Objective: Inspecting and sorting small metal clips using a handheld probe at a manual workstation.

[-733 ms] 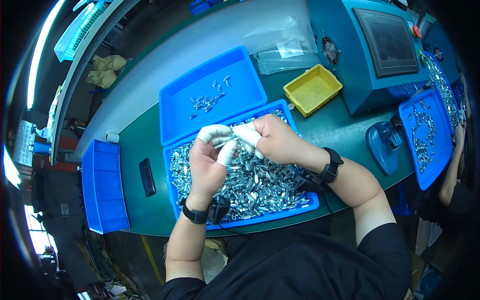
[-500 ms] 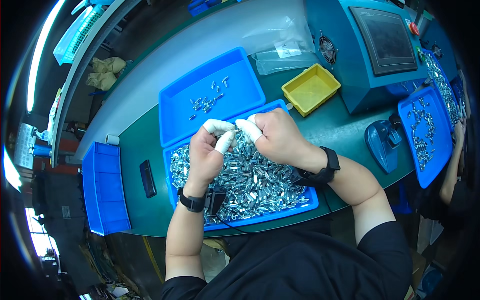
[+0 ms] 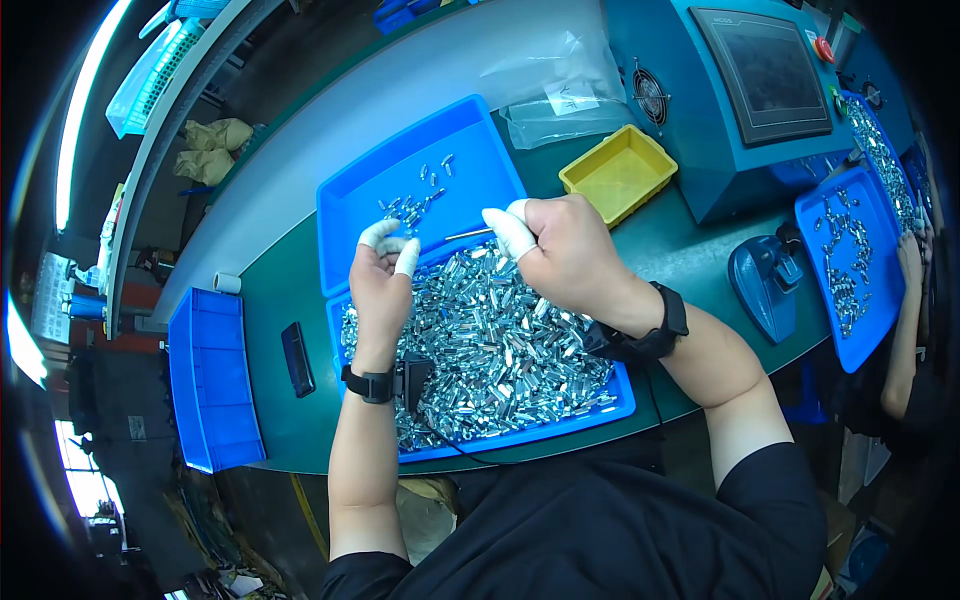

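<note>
Steady the slim rod (image 3: 468, 234) your right hand (image 3: 572, 250) pinches over the far rim of the near blue tray (image 3: 560, 427); whether your curled left hand (image 3: 382, 285), leftward, pinches anything, I cannot tell.

one thin tool (image 3: 468, 234), one yellow bin (image 3: 620, 180), one phone (image 3: 297, 360), two wristbands (image 3: 372, 386)

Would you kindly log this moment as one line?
left hand: at far blue tray, grip unclear; right hand: holding thin rod; near blue tray: heaped metal parts
</note>
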`<state>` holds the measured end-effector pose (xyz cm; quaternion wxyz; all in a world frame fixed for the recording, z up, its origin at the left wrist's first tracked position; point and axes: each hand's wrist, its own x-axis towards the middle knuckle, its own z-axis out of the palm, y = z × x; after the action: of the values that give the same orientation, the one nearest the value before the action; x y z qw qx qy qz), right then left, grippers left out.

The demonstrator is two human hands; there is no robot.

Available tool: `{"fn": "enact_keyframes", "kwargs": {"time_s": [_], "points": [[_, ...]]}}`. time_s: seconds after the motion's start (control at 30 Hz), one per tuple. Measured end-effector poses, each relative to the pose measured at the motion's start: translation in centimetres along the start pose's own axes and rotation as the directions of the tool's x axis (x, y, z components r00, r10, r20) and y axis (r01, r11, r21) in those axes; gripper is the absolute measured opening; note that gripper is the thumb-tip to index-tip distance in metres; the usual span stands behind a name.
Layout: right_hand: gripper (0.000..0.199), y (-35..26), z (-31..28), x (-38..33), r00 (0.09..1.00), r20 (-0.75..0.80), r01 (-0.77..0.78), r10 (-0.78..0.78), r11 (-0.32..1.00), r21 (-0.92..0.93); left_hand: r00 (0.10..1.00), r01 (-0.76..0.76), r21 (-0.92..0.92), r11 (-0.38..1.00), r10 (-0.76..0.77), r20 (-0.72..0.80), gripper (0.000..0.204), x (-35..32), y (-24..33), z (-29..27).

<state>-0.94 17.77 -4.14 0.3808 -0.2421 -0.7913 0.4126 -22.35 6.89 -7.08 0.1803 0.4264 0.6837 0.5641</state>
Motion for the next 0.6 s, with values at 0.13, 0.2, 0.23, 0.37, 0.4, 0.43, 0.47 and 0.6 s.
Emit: {"fn": "enact_keyframes", "kwargs": {"time_s": [0.13, 0.2, 0.23, 0.37, 0.4, 0.43, 0.47, 0.6], "points": [[0.026, 0.4, 0.0, 0.1, 0.999, 0.015, 0.05, -0.05, 0.999, 0.012, 0.997, -0.068, 0.317, 0.946, 0.052, 0.058, 0.019, -1.2, 0.6, 1.0], [0.027, 0.5, 0.1, 0.1, 0.996, 0.031, 0.082, -0.083, 0.996, 0.017, 0.904, -0.094, 0.448, 0.889, -0.112, 0.412, 0.019, -2.4, 1.3, 2.2], [0.027, 0.5, 0.3, 0.2, 0.996, 0.038, 0.081, -0.082, 0.996, 0.026, 0.906, -0.09, 0.452, 0.888, -0.115, 0.407, 0.019, -2.7, 1.7, 2.6], [0.028, 0.6, 0.5, 0.3, 0.997, 0.046, 0.065, -0.067, 0.997, 0.05, 0.859, -0.331, 0.666, 0.669, -0.08, 0.506, 0.017, -3.3, 2.8, 3.4], [0.029, 0.6, 0.6, 0.2, 0.997, 0.044, 0.056, -0.059, 0.996, 0.067, 0.862, -0.257, 0.611, 0.749, -0.108, 0.495, 0.016, -3.3, 2.9, 3.1], [0.029, 0.6, 0.7, 0.2, 0.998, 0.042, 0.047, -0.051, 0.995, 0.086, 0.863, -0.178, 0.548, 0.817, -0.137, 0.486, 0.016, -3.4, 3.0, 2.7], [0.029, 0.5, 0.8, 0.3, 0.998, 0.043, 0.047, -0.05, 0.995, 0.085, 0.861, -0.095, 0.478, 0.873, -0.168, 0.479, 0.015, -3.4, 3.0, 2.2], [0.03, 0.1, 1.3, 0.5, 0.995, 0.061, 0.076, -0.08, 0.995, 0.07, 0.899, 0.415, -0.28, 0.866, -0.341, 0.275, 0.015, -3.9, 2.5, -0.2]]}}
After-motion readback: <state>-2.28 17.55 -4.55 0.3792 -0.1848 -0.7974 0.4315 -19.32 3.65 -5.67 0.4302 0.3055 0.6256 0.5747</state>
